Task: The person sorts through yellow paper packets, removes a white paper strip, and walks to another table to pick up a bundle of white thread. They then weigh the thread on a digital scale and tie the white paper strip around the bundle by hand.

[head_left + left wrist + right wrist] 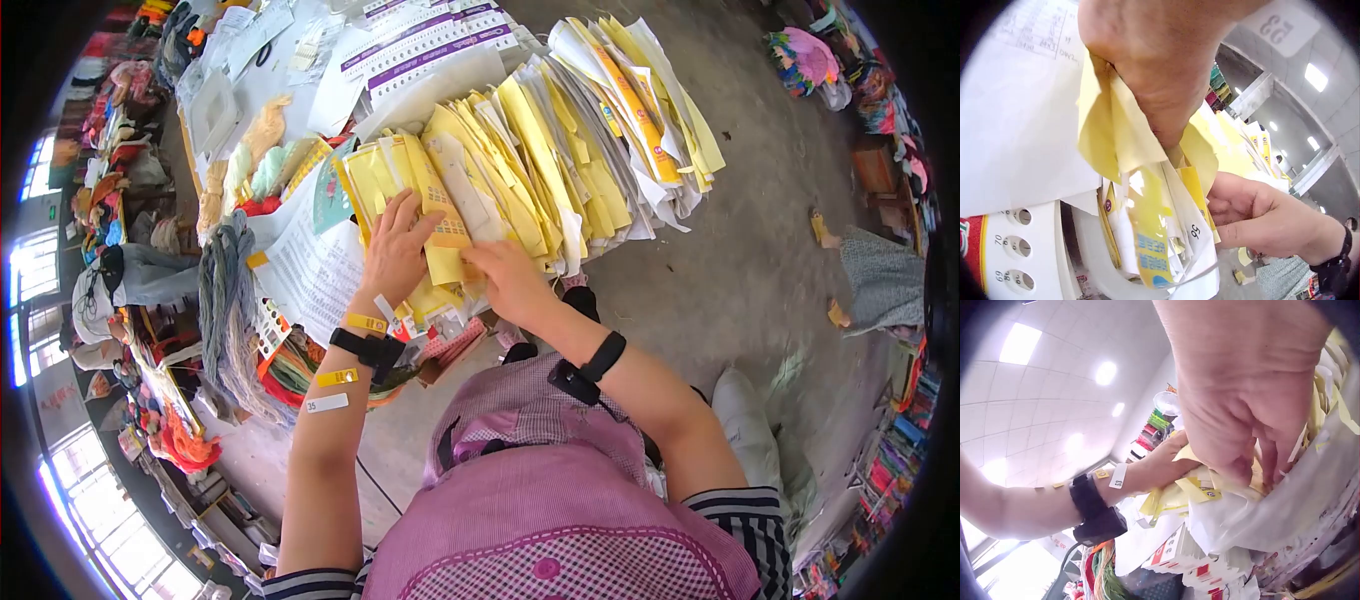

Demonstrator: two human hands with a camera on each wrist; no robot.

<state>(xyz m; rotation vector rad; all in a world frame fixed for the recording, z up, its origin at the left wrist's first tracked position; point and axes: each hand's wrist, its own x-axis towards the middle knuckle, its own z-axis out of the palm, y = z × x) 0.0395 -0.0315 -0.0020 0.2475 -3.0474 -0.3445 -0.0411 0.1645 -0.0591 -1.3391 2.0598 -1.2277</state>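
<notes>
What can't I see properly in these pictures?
White sheet, head view: its words are too small to read.
Left hand, left wrist view: fingers hidden by the hand itself and yellow paper.
Holed card, left wrist view: bottom cut off by the picture's edge.

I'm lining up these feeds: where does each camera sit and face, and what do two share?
Head: worn on the head, facing forward and down at yellow papers; left grip, right grip, arms and apron show.
Left wrist: worn there, facing the papers; both grips show.
Right wrist: worn there, facing the papers; both grips, left forearm show.
Both wrist views share papers, grips and ceiling.
</notes>
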